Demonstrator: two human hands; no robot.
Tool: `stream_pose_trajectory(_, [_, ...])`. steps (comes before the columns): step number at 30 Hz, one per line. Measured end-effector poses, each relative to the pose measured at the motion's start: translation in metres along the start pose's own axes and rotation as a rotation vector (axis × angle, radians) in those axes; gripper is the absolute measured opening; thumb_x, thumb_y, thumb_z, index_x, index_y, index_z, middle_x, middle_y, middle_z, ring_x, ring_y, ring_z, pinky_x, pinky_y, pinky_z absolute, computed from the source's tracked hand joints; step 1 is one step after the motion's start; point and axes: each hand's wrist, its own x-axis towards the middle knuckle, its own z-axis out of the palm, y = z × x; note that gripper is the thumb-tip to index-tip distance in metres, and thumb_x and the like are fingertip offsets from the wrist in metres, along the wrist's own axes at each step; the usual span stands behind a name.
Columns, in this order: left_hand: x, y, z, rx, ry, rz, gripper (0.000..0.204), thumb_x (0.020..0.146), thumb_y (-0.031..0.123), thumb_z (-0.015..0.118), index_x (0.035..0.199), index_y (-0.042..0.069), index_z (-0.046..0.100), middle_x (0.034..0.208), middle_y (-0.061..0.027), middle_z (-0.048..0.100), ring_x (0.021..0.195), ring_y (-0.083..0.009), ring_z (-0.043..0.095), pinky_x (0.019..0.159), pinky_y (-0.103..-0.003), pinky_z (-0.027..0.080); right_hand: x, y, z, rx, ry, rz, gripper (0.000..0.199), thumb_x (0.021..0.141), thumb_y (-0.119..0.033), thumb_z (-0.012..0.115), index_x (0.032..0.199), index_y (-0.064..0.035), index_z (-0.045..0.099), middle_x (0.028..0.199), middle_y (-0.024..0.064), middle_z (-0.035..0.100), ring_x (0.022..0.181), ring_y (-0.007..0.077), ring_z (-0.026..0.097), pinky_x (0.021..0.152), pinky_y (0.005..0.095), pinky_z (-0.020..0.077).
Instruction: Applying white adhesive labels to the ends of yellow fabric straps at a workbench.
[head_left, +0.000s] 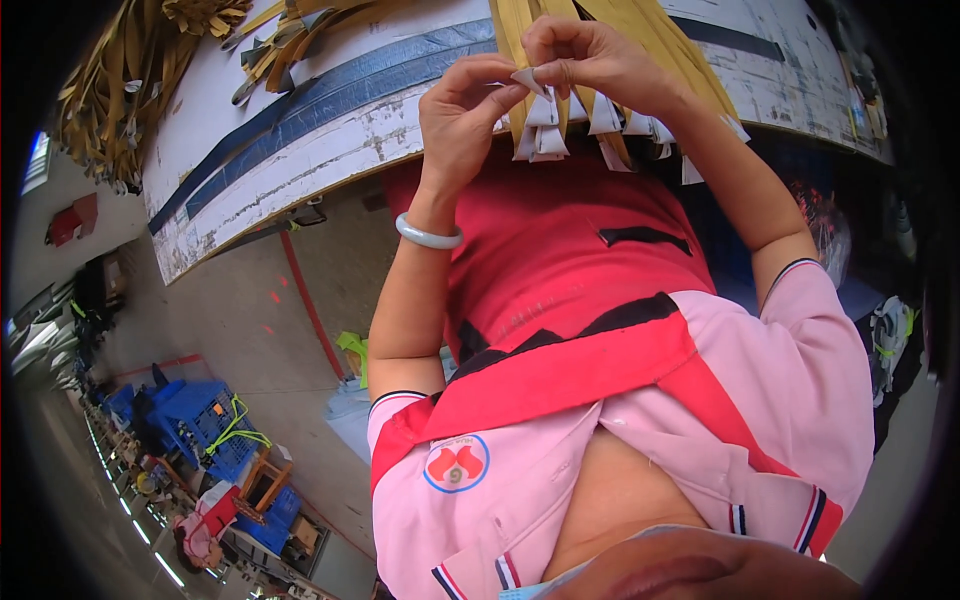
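Both hands pinching grey tabs at workbench edge

Blue crates (205, 425) far left on floor; left hand (462, 120), pale bangle (428, 236) on wrist, fingertips closed on small grey tab (528, 80); right hand (590, 55) pinches same tab, above yellow strips (640, 30) hanging off white worn workbench (330, 150).

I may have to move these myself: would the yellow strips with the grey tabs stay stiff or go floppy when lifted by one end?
Probably floppy: the yellow strips hang in a loose bundle over the table edge. Likely light, since the left hand and right hand work a grey tab by fingertip pinch alone. They look thin, so apt to slide apart.
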Motion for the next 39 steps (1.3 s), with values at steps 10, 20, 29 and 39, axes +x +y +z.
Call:
stream_pose_trajectory(10, [-0.009,-0.004,-0.008,-0.127,0.133,-0.118,0.018,0.084,-0.006,0.073,0.098,0.001,0.065,0.1,-0.0072,0.068,0.089,-0.013,0.066,0.08,-0.026,0.056,0.009,0.016,0.017,0.16,-0.003,0.034,0.016,0.096,-0.02,0.065,0.095,-0.006,0.057,0.083,-0.0013,0.057,0.073,0.0063,0.054,0.064,0.0223,0.0462])
stream_pose_trajectory(20, [-0.004,-0.016,-0.012,-0.16,0.068,-0.258,0.018,0.089,-0.001,0.069,0.107,-0.001,0.063,0.099,-0.0112,0.07,0.085,-0.0211,0.071,0.082,-0.034,0.058,0.011,0.02,0.015,0.066,0.063,0.059,0.014,0.098,-0.017,0.063,0.096,-0.005,0.058,0.085,-0.0004,0.058,0.074,0.0055,0.057,0.064,0.0207,0.0484])
stream_pose_trajectory(29, [0.001,-0.004,-0.027,-0.052,-0.055,-0.275,0.014,0.087,-0.001,0.071,0.1,0.0,0.067,0.098,-0.0074,0.071,0.088,-0.0147,0.067,0.085,-0.028,0.054,0.02,0.01,-0.008,0.015,-0.233,0.205,0.027,0.095,-0.026,0.068,0.105,-0.0022,0.065,0.09,0.0032,0.065,0.08,0.0093,0.063,0.073,0.025,0.0538])
stream_pose_trajectory(39, [-0.008,0.011,0.001,0.111,0.154,-0.061,0.008,0.089,-0.004,0.067,0.088,0.0,0.06,0.085,-0.009,0.07,0.075,-0.0129,0.069,0.064,-0.024,0.056,0.015,-0.006,0.013,-0.079,-0.011,0.17,0.015,0.094,-0.017,0.069,0.092,-0.0047,0.062,0.078,-0.0009,0.062,0.062,0.0038,0.057,0.052,0.0179,0.0453])
